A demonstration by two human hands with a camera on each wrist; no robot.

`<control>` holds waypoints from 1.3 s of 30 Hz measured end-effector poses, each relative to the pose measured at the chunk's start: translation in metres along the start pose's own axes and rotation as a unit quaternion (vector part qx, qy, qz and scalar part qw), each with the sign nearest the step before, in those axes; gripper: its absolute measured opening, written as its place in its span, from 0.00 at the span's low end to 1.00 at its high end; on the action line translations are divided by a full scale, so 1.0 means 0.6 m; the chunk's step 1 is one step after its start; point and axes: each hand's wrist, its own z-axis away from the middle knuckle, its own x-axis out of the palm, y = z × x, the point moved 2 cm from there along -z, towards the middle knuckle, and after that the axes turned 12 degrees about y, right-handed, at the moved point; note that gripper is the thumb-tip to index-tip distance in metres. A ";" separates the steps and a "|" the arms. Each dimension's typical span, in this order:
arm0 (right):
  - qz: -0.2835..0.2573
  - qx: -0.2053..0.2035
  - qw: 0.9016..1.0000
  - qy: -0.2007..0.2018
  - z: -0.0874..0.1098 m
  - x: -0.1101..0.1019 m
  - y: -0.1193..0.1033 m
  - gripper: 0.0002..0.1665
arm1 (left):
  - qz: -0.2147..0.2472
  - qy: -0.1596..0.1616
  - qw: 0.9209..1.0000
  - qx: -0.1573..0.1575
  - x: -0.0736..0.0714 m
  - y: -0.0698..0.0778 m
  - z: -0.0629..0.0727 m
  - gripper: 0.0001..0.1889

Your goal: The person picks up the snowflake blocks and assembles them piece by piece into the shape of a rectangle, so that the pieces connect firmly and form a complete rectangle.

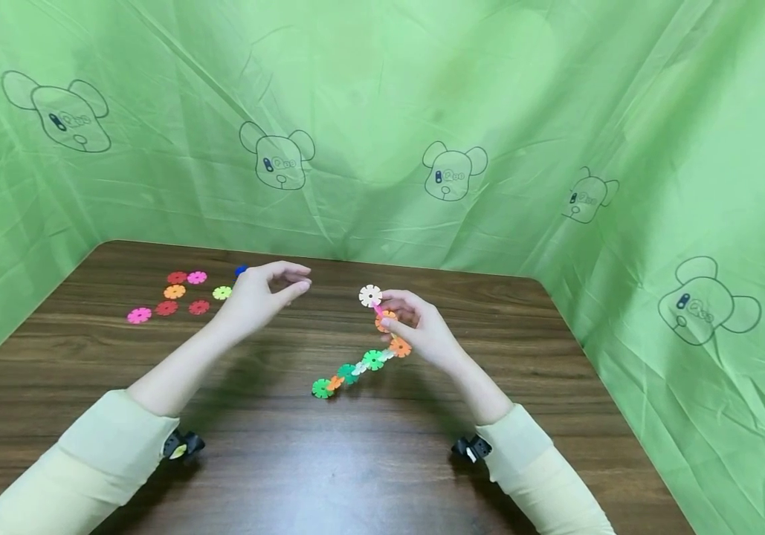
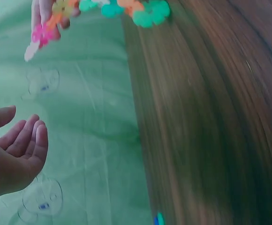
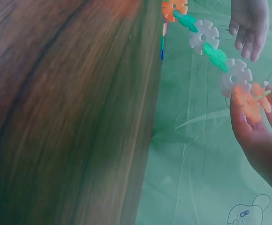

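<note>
My right hand (image 1: 422,327) grips a chain of interlocking plastic discs near its upper end, fingers around the orange discs (image 3: 246,104). A white disc (image 1: 370,296) tops the chain, joined to a pink one just below it. From the hand the chain slants down to the left through green, white and orange pieces, ending in a green disc (image 1: 322,388). My left hand (image 1: 263,293) hovers to the left of the chain, thumb and fingers loosely curved and apart, holding nothing. In the left wrist view its palm (image 2: 14,159) shows bare.
Loose notched discs lie at the table's back left: several red ones (image 1: 166,307), pink ones (image 1: 139,316), an orange one (image 1: 175,292) and a yellow-green one (image 1: 222,293). A blue disc (image 1: 241,270) is partly hidden behind my left hand. Green cloth (image 1: 369,111) hangs around the wooden table (image 1: 275,461).
</note>
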 end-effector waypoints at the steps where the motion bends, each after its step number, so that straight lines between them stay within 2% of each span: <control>1: 0.002 0.002 1.000 0.002 0.001 -0.002 0.002 0.23 | -0.002 0.005 1.000 0.004 -0.005 -0.007 -0.002 0.15; 4: 0.023 -0.002 1.000 0.011 0.002 -0.006 0.005 0.23 | -0.013 0.020 1.000 0.016 -0.020 -0.031 -0.007 0.16; 7: 0.053 -0.003 0.998 0.020 0.004 -0.009 0.007 0.25 | -0.036 0.026 0.999 0.013 -0.039 -0.059 -0.013 0.17; 13: 0.052 0.021 0.998 0.026 0.002 -0.013 0.028 0.27 | -0.066 0.029 0.997 -0.002 -0.080 -0.122 -0.016 0.19; 18: 0.101 -0.015 0.994 0.027 0.004 -0.011 0.014 0.25 | -0.083 0.027 0.996 -0.010 -0.106 -0.173 -0.016 0.20; 23: 0.120 -0.021 0.992 0.023 0.001 -0.011 0.018 0.26 | -0.108 0.002 0.994 -0.027 -0.125 -0.218 -0.014 0.22; 27: 0.134 -0.016 0.991 0.016 0.000 -0.012 0.023 0.30 | -0.137 -0.018 0.990 -0.026 -0.135 -0.246 -0.014 0.24; 32: 0.133 -0.006 0.991 0.006 -0.001 -0.013 0.028 0.36 | -0.161 -0.039 0.986 -0.005 -0.140 -0.268 -0.012 0.24; 39: 0.117 0.014 0.993 -0.006 -0.006 -0.014 0.040 0.38 | -0.191 -0.081 0.978 -0.022 -0.144 -0.294 -0.007 0.24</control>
